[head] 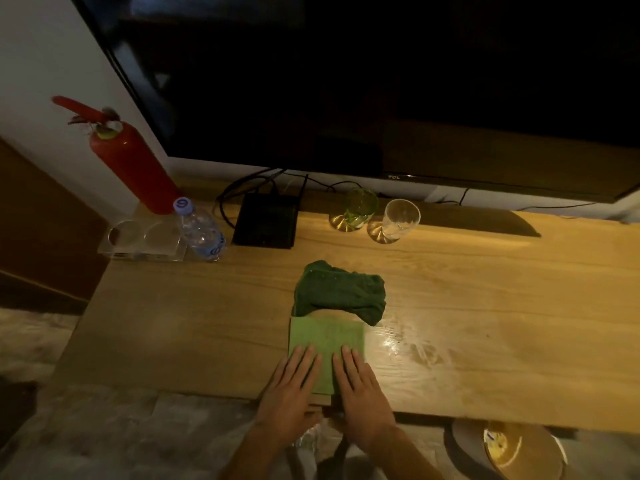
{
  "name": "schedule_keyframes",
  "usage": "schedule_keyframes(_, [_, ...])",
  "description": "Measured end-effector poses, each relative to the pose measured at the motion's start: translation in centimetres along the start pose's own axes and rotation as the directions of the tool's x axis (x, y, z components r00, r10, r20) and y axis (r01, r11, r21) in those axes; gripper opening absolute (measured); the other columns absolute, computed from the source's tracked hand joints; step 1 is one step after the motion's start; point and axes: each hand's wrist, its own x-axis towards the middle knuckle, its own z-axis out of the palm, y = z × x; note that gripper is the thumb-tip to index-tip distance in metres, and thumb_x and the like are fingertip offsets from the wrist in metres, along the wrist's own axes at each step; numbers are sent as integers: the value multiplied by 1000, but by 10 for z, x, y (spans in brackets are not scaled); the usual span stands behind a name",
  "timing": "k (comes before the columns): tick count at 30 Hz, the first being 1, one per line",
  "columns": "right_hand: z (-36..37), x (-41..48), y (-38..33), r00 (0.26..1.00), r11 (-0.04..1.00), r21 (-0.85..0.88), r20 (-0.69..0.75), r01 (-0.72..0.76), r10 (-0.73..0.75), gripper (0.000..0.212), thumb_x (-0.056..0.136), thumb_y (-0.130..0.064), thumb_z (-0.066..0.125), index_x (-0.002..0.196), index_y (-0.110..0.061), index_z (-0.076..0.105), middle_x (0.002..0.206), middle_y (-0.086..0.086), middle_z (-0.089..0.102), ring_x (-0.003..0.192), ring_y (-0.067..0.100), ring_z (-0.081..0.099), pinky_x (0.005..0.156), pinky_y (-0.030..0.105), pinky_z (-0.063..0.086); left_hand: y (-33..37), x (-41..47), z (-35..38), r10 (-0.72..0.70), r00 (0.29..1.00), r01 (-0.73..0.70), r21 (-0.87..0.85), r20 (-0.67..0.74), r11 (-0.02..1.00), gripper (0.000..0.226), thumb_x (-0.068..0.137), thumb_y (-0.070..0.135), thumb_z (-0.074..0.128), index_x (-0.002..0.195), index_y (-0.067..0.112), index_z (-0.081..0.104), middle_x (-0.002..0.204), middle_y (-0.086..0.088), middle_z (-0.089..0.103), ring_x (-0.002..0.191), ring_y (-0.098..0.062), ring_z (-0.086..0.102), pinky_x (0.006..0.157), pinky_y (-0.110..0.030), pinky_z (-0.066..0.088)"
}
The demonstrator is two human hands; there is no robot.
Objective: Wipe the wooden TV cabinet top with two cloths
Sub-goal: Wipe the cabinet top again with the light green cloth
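A light green cloth [327, 337] lies folded flat near the front edge of the wooden cabinet top [485, 289]. My left hand [292, 393] and my right hand [360, 393] both rest palm-down on its near part, fingers spread and flat, gripping nothing. Just behind it sits a dark green cloth [341, 292], crumpled in a heap and touched by neither hand. A wet, shiny patch [412, 344] shows on the wood to the right of the light cloth.
A large black TV [381, 81] hangs over the back of the cabinet. Along the back stand a red fire extinguisher [133, 161], a clear acrylic holder [145, 240], a water bottle [201, 230], a black box [266, 221], a green glass [355, 209] and a clear glass [394, 221].
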Motion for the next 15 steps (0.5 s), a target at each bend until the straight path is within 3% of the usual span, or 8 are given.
schedule_keyframes(2, [1,-4,-10,997,998,-28,-44,-62,61,100,90,-43,59,154,-13,-12,161,11,-21,144,31,-26,120,41,-4,6,-4,2,-12,1000,12,26,22,1000,99,56,54,83,142,17,50,151,-5,44,138,-26,43,111,-45,39])
schedule_keyframes(4, [-3,-11,-16,987,997,-15,-146,-76,73,93,68,-27,84,148,-7,39,154,19,36,143,34,31,113,44,35,10,-8,6,-12,999,13,19,-36,1000,93,53,34,89,138,16,55,146,-5,50,133,-25,48,107,-45,31])
schedule_keyframes(5, [-1,-16,-17,983,997,-56,-182,-43,33,83,57,-21,90,133,-8,60,138,16,57,128,31,54,100,42,51,11,-11,9,8,995,-5,30,-103,1000,86,55,24,86,135,16,57,144,-6,53,131,-25,51,105,-44,28])
schedule_keyframes(6, [3,-20,-17,978,993,-117,-207,0,-24,69,56,-18,89,122,-11,69,127,13,67,115,28,65,89,39,57,12,-15,15,42,984,-29,75,-176,997,74,61,15,78,133,16,60,141,-6,56,128,-25,54,105,-44,26])
schedule_keyframes(8, [9,-27,-12,965,976,-207,-234,67,-116,46,65,-19,76,111,-17,76,116,7,73,103,22,71,80,34,60,15,-22,23,99,957,-67,126,-272,990,54,73,11,52,125,16,66,133,-5,63,121,-24,60,104,-46,29])
schedule_keyframes(12, [-7,-43,-11,988,990,-119,-122,76,-91,60,45,-34,90,103,-25,78,107,-5,76,95,10,72,64,20,56,29,-32,25,80,958,-42,139,-275,989,52,73,15,38,107,14,76,117,-5,72,105,-23,69,83,-42,58])
schedule_keyframes(14, [-13,-58,-9,979,977,-181,-149,110,-138,57,66,-30,79,121,-22,70,125,-2,69,112,12,66,76,24,56,39,-38,25,90,955,-44,163,-282,986,54,68,16,36,102,12,78,111,-7,74,99,-24,72,74,-41,59])
schedule_keyframes(15, [-13,-66,-6,987,977,-181,-97,110,-129,55,75,-25,70,130,-19,63,133,1,63,121,16,61,81,27,55,44,-43,25,96,952,-39,195,-290,980,55,66,16,36,99,12,78,109,-8,74,96,-24,72,74,-40,59])
